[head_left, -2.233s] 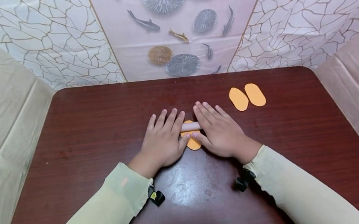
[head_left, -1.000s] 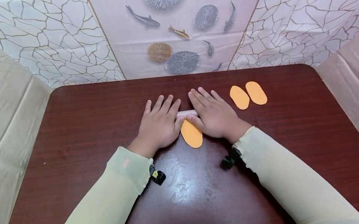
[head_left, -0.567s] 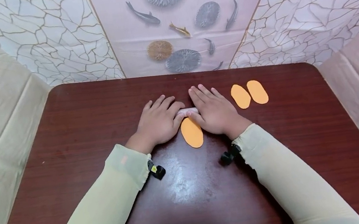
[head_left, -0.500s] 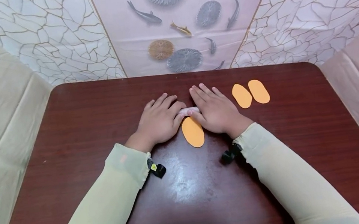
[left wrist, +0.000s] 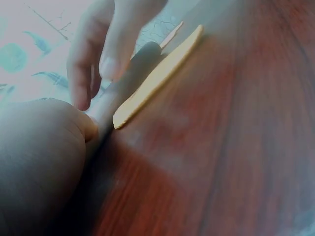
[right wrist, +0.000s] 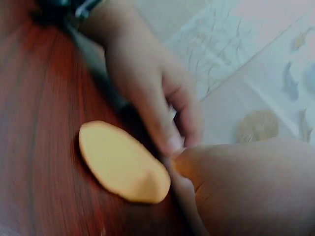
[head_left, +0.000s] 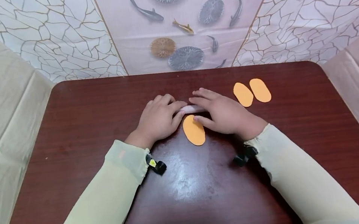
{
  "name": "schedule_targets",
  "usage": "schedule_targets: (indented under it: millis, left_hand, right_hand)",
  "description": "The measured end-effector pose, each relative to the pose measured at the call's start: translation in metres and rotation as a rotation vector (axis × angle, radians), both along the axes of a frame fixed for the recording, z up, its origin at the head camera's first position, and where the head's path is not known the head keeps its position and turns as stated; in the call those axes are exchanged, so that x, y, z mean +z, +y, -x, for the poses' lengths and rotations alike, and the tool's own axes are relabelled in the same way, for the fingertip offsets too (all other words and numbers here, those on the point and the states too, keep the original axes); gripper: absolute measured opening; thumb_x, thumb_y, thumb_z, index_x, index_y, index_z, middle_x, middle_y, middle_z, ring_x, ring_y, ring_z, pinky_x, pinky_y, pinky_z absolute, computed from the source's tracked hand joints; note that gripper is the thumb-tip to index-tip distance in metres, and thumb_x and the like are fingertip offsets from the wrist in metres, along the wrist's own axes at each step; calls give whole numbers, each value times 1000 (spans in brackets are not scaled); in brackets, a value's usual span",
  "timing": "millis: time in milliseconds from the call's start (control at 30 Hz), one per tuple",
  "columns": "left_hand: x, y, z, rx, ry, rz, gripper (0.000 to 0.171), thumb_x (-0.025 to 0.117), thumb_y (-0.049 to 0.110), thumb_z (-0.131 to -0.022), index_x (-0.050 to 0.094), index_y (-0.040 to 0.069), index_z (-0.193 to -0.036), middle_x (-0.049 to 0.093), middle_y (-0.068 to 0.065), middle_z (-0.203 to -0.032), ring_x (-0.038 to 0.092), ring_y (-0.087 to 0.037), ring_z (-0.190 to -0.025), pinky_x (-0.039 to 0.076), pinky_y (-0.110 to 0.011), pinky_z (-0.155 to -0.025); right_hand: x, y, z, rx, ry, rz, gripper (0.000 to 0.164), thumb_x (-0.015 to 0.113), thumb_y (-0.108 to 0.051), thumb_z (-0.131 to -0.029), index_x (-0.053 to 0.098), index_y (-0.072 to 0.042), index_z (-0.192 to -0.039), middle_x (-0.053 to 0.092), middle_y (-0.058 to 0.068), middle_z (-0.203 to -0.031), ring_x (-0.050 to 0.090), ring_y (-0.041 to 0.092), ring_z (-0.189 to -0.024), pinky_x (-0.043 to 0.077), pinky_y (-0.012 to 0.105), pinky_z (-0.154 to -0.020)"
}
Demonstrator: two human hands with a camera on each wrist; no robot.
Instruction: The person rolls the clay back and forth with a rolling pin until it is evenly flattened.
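A pale rolling pin (head_left: 193, 109) lies crosswise just beyond a flattened orange oval of dough (head_left: 194, 132) on the table. My left hand (head_left: 157, 120) grips the pin's left end between thumb and curled fingers. Over its right end is my right hand (head_left: 225, 111), fingers relaxed and thumb spread away above the dough's upper right edge. In the left wrist view, the pin (left wrist: 135, 73) runs alongside the thin dough (left wrist: 160, 76). The right wrist view shows the dough (right wrist: 123, 164) flat, with the left hand (right wrist: 147, 83) pinching behind it. Both pin ends are covered by the hands.
Two more flat orange ovals, a left one (head_left: 243, 94) and a right one (head_left: 260, 90), lie side by side at the back right of the dark wooden table (head_left: 96, 100). Patterned cloth (head_left: 185, 24) hangs behind the table's far edge.
The hands and pin moved away from me, off the dough. The left fingers curled round the pin; the right hand then loosened, its thumb leaving the pin and shifting right.
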State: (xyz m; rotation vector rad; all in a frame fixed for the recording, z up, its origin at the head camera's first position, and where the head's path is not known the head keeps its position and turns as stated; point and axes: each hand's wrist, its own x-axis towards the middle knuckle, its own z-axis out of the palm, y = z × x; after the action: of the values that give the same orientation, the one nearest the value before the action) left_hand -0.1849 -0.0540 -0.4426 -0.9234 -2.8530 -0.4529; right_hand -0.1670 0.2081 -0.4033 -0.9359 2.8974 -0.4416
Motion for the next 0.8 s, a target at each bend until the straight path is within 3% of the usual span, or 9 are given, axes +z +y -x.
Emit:
schedule_targets:
  millis: [133, 267, 400, 567, 800]
  left_hand:
    - [-2, 0, 1, -8, 11, -15, 42, 52, 51, -118, 74, 32, -148, 67, -1, -124, 60, -25, -109, 53, -46, -91]
    - [-3, 1, 1, -17, 14, -22, 41, 54, 50, -117, 74, 33, -148, 67, 0, -123, 59, -25, -108, 52, -45, -89]
    - [-2, 0, 2, -17, 13, -18, 40, 55, 48, -117, 73, 34, -150, 67, -1, -126, 60, -25, -110, 52, -45, -91]
    - [-2, -1, 1, -17, 12, -25, 39, 56, 47, -117, 73, 34, -150, 67, -1, -126, 60, -26, -110, 52, -46, -92]
    - [-4, -1, 0, -18, 25, -42, 39, 57, 47, -116, 74, 33, -148, 68, -1, -123, 61, -26, -108, 52, -45, -90]
  right_hand:
    - [10, -2, -18, 83, 55, 28, 52, 80, -40, -105, 71, -14, -149, 64, 11, -153, 67, 29, -136, 58, 51, -111]
    - [15, -6, -37, 181, 75, 4, 46, 88, -38, -98, 77, -11, -134, 69, 8, -134, 70, 21, -110, 61, 41, -94]
    - [14, -12, -50, 245, 75, -65, 48, 95, -41, -92, 78, -12, -127, 67, 4, -122, 67, 18, -103, 60, 36, -90]
    - [14, -16, -53, 260, 61, -101, 46, 101, -37, -85, 78, -13, -117, 64, 1, -109, 63, 18, -99, 58, 37, -90]
    - [19, -21, -50, 270, 66, -155, 26, 97, -24, -89, 76, -16, -101, 63, -3, -94, 60, 15, -88, 55, 35, -83]
